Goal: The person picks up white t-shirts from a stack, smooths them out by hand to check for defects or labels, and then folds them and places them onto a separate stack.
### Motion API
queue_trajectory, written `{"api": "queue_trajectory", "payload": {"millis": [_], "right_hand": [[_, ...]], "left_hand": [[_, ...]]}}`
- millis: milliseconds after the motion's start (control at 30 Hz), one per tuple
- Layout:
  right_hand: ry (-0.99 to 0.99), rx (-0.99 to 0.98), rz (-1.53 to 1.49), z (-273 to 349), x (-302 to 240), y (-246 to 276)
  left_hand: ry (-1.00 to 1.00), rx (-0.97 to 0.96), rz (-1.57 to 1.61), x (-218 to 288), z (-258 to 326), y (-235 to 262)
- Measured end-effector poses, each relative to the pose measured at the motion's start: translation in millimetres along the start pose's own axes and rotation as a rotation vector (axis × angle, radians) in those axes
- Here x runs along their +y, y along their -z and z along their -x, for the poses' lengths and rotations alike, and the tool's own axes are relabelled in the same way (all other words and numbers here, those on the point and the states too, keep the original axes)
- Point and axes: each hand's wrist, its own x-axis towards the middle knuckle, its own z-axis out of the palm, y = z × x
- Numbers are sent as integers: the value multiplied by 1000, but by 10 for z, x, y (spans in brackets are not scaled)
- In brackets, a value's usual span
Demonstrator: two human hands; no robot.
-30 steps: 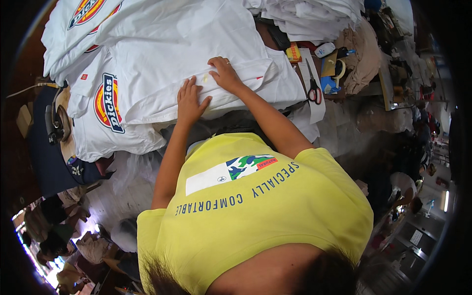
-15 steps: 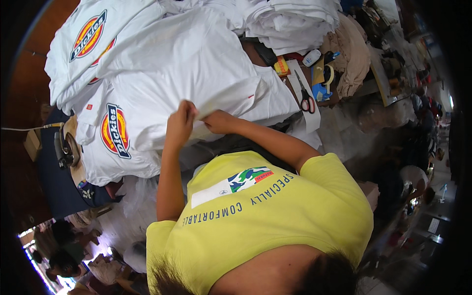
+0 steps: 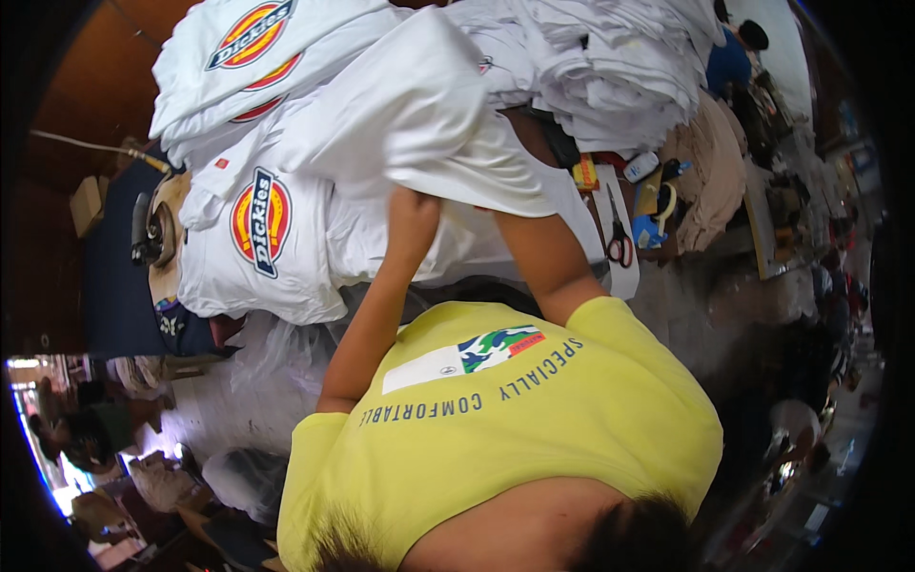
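Note:
A white T-shirt (image 3: 419, 114) is lifted off the table in front of me, its cloth raised in a loose, rumpled fold. My left hand (image 3: 413, 217) is closed in a fist on its near edge. My right forearm (image 3: 541, 255) reaches up under the same cloth, which covers the right hand, so its fingers are hidden. Left of my hands, white cloth with a red, yellow and dark blue print (image 3: 261, 224) lies spread on the table, a short sleeve beside it.
Printed white shirts (image 3: 181, 95) are piled far left; a tall stack of white garments (image 3: 620, 86) stands far right. To the right lie scissors (image 3: 620, 246), a tape roll (image 3: 667, 205), a small white bottle (image 3: 640, 167) and beige cloth (image 3: 715, 181). A clothes iron (image 3: 164, 238) sits left.
The shirt's near part has been raised and pushed away from me. My right hand has gone under the cloth; my left still grips its edge. The whole view has shifted slightly.

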Motion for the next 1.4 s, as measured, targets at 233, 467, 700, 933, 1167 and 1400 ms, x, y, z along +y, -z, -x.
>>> {"api": "queue_trajectory", "payload": {"millis": [233, 467, 700, 933, 1167, 1400], "right_hand": [[-104, -91, 1, 326, -172, 166], [-299, -295, 59, 732, -125, 379], [-319, -270, 83, 689, -290, 650], [-304, -289, 41, 608, -304, 578], [-405, -343, -65, 679, -128, 339], [-868, -317, -209, 962, 292, 263]], "left_hand": [[-24, -37, 289, -134, 235, 5], [149, -36, 955, -86, -276, 802], [118, -83, 662, -42, -3, 538], [143, -460, 1092, 328, -223, 1295], [401, -1030, 468, 8, 270, 975], [434, -822, 426, 516, 363, 887]]}}
